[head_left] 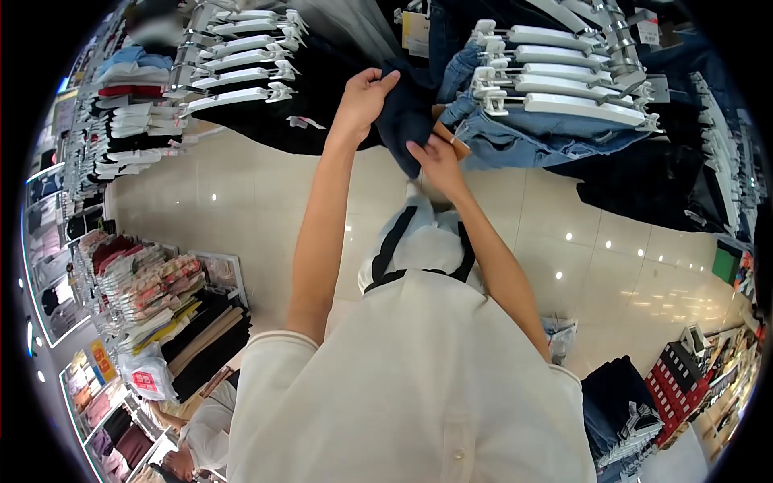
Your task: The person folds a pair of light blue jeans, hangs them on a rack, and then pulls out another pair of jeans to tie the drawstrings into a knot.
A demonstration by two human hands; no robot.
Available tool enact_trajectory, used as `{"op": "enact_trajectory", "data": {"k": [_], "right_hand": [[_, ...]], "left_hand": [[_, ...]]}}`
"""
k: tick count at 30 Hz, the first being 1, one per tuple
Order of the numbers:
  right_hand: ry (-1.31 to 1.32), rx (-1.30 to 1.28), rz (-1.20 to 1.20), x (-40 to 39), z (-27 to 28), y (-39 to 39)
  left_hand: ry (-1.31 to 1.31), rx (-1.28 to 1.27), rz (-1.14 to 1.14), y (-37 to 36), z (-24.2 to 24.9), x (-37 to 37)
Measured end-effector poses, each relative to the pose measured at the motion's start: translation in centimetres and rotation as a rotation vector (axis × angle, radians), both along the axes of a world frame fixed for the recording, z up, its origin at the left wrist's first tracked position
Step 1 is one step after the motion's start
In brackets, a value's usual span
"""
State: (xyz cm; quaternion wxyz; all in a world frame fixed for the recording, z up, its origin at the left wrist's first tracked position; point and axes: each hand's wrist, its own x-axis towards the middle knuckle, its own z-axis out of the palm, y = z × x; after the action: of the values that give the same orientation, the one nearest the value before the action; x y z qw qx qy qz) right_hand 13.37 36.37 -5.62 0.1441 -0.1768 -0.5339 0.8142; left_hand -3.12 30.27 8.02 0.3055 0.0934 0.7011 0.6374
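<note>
Nearest, a cream shirt (pixel 403 362) with a buttoned placket covers the wearer's torso, and below it show pale trousers (pixel 427 249) with dark stripes. Both bare forearms reach forward past them to a dark navy garment (pixel 403 113), which is in front of the wearer, in the gap between two racks' hanging clothes. The left hand (pixel 364 101) grasps it at the upper left side, thumb and fingers closed on the cloth. The right hand (pixel 439 161) is lower, its fingers grasping the garment's right edge; its lower end tapers to a point just beside the right thumb. An orange-brown tag (pixel 452 143) is just beside the right hand; what it is attached to cannot be told.

Around the hands, black garments (pixel 241 125) hang from white hangers (pixel 241 76) to the left, and light blue jeans (pixel 515 143) hang to the right, nearest the right hand. Beneath lies a glossy tiled floor (pixel 274 217).

Farther out on the right are more black garments (pixel 644 193), dark denim (pixel 613 394) and a red-and-black box (pixel 675 386). On the far left, a rack carries patterned clothes (pixel 157 282), near a person in a white top (pixel 211 431).
</note>
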Motion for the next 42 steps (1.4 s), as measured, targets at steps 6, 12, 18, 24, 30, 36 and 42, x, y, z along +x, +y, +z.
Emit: {"op": "enact_trajectory", "data": {"k": [6, 12, 18, 24, 30, 36, 42], "right_hand": [[-0.199, -0.656, 0.149, 5.2, 2.5, 0.5], [-0.475, -0.211, 0.242, 5.9, 1.7, -3.8], [-0.347, -0.435, -0.177, 5.1, 6.3, -4.7], [-0.226, -0.484, -0.276, 3.2, 7.1, -3.3], [-0.202, -0.425, -0.25, 1.7, 7.8, -1.7], [-0.163, -0.52, 0.156, 4.0, 3.6, -4.4], [0.001, -0.126, 0.322, 3.4, 5.3, -7.7]], "left_hand": [[-0.292, 0.188, 0.049, -2.3, -1.3, -0.9], [-0.443, 0.251, -0.065, -5.1, -5.7, 1.2], [-0.343, 0.106, -0.201, -11.0, -9.8, 5.8], [-0.14, -0.225, -0.607, -15.7, -9.9, 6.1], [-0.183, 0.104, -0.512, -16.6, -8.1, 4.4], [-0.43, 0.425, -0.181, -15.0, -3.2, 1.9], [-0.468, 0.55, -0.232, -15.0, -1.7, -0.5]]}}
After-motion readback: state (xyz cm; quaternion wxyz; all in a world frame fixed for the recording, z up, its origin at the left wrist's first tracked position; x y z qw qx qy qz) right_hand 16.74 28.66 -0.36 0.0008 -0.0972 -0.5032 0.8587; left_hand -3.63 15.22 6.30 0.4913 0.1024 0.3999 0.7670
